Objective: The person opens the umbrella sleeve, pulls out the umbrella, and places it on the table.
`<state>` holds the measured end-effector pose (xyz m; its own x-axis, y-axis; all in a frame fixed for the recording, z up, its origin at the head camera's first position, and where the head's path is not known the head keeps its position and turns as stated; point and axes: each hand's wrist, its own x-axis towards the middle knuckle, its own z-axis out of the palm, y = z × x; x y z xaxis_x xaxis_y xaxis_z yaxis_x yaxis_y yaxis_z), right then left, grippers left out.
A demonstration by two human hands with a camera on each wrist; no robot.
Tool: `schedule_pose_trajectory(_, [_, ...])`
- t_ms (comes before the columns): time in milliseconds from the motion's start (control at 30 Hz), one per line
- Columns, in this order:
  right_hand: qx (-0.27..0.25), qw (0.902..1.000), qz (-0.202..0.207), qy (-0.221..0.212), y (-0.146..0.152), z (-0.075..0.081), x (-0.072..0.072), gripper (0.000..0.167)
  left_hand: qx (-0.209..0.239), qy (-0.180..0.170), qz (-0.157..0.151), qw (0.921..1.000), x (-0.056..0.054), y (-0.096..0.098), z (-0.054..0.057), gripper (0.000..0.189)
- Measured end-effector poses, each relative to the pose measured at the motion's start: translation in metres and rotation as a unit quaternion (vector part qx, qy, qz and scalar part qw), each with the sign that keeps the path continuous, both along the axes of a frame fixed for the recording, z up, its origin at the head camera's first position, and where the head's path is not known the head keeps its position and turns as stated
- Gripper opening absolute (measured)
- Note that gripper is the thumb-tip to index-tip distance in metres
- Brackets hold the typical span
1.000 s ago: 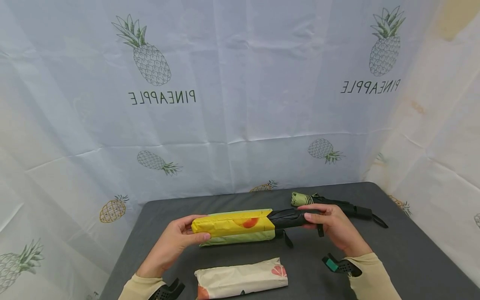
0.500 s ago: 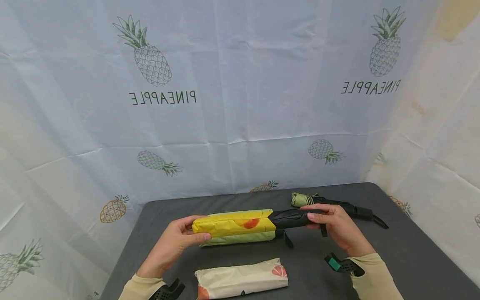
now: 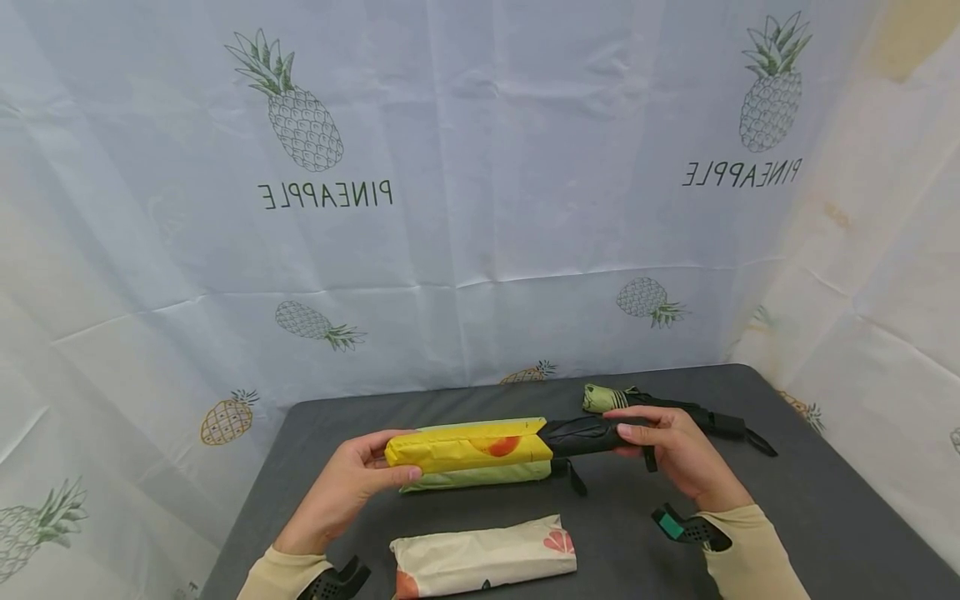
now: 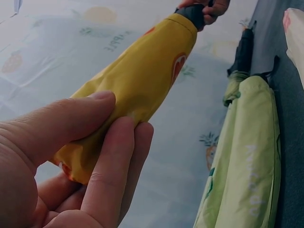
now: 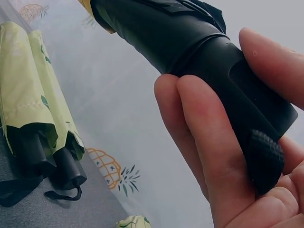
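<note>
A folded black umbrella (image 3: 581, 435) lies partly inside a yellow umbrella sleeve (image 3: 465, 447) with an orange fruit print, held level above the table. My left hand (image 3: 360, 471) pinches the sleeve's closed end between thumb and fingers. At the other end, my right hand (image 3: 675, 450) grips the umbrella's black handle (image 5: 223, 85). Black folds show between the sleeve's mouth and the handle, and a wrist strap (image 5: 263, 161) hangs beside my right fingers. The part of the umbrella within the sleeve is hidden.
Behind the yellow sleeve lie light green sleeved umbrellas (image 3: 487, 477), two of them visible in the right wrist view. A green and black folded umbrella (image 3: 675, 410) rests at the back right. A cream printed sleeve (image 3: 483, 558) lies nearest me on the dark table (image 3: 615, 533). Pineapple-print curtains (image 3: 480, 208) surround the table.
My right hand has shifted slightly right with the handle and strap, while the yellow sleeve and left hand have barely moved. A little more black shows beyond the sleeve's mouth.
</note>
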<state>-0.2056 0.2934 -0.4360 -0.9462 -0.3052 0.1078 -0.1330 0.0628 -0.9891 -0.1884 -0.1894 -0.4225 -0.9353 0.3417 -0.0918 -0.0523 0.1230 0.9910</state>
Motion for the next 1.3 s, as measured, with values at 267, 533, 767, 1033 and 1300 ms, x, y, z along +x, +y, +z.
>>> schedule_pose_trajectory(267, [-0.001,1.0000,-0.007,-0.001,0.003,0.001,0.000,0.032,0.006,-0.001,-0.003,1.0000,-0.001,-0.001,0.002,0.069])
schedule_pose_trajectory(533, [0.001,0.9998,-0.016,-0.011,0.006,0.001,-0.001,0.032,0.009,0.001,-0.007,0.9999,-0.001,-0.003,0.003,0.067])
schedule_pose_trajectory(767, [-0.004,0.9999,-0.011,-0.011,0.010,0.002,-0.001,0.032,0.009,0.000,-0.010,0.9999,-0.001,-0.004,0.003,0.066])
schedule_pose_trajectory(1033, [-0.003,0.9998,-0.017,-0.013,0.017,0.003,0.001,0.033,0.009,0.000,-0.005,0.9999,-0.001,-0.006,0.004,0.064])
schedule_pose_trajectory(1300, [0.015,0.9995,-0.026,-0.011,0.023,0.006,0.002,0.032,0.009,0.003,-0.005,0.9999,-0.001,-0.008,0.004,0.062])
